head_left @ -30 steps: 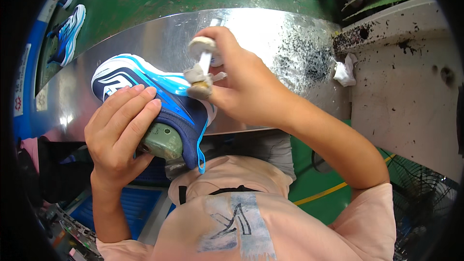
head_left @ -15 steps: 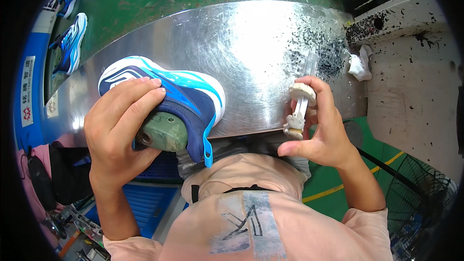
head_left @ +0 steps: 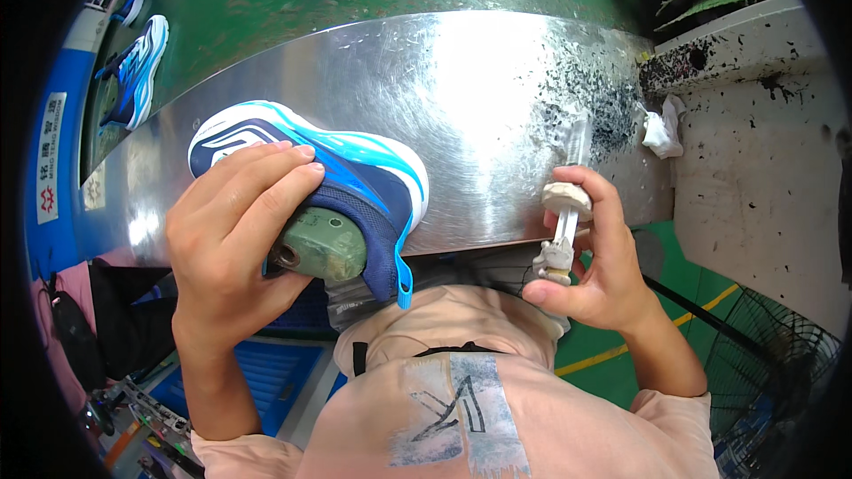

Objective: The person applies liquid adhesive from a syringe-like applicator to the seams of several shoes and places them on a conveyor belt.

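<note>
Right hand [head_left: 596, 253] loosely grips tool [head_left: 565, 231], fingers curled round shaft; tool likely light, stiff, slick, best held mid-shaft. Left hand [head_left: 232, 235] clamps shoe [head_left: 359, 168] over its opening, by green last [head_left: 330, 244]. Shoe lies tilted sideways over tabletop's [head_left: 373, 71] near edge, left of tool; contact beneath unclear. Upper probably soft, last hard and likely weighty; hold firmly across midfoot, not by heel loop [head_left: 404, 282]. White wad [head_left: 661, 129] sits far right; more shoes [head_left: 135, 71] beyond.

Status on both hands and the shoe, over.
Left hand gripping blue shoe, green last inside. Right hand holding white tool, apart from shoe. White scrap farther right.
</note>
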Demonstrator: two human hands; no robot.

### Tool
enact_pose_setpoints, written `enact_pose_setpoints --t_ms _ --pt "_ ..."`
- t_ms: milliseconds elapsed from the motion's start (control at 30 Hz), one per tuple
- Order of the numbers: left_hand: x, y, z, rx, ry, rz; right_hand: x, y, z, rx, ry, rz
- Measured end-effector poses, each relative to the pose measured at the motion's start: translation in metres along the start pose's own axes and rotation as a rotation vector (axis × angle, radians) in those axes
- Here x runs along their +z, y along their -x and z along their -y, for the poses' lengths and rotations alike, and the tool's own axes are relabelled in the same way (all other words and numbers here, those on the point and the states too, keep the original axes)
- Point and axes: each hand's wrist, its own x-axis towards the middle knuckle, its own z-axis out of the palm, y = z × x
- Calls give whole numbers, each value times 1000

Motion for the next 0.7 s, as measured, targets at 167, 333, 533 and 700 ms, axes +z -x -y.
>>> enact_pose_setpoints --t_ms 167,333,533,700 --pt "0 14 -3 -1 -40 -22 1 0 1 20 -22 -9" --pt "1 17 -3 -5 -31 -32 6 -3 2 47 -103 -82" --pt "1 -3 4 -24 48 -17 7 3 -2 -10 -24 -25" --pt "-1 -11 8 -26 66 31 7 3 -3 -19 -40 -48"
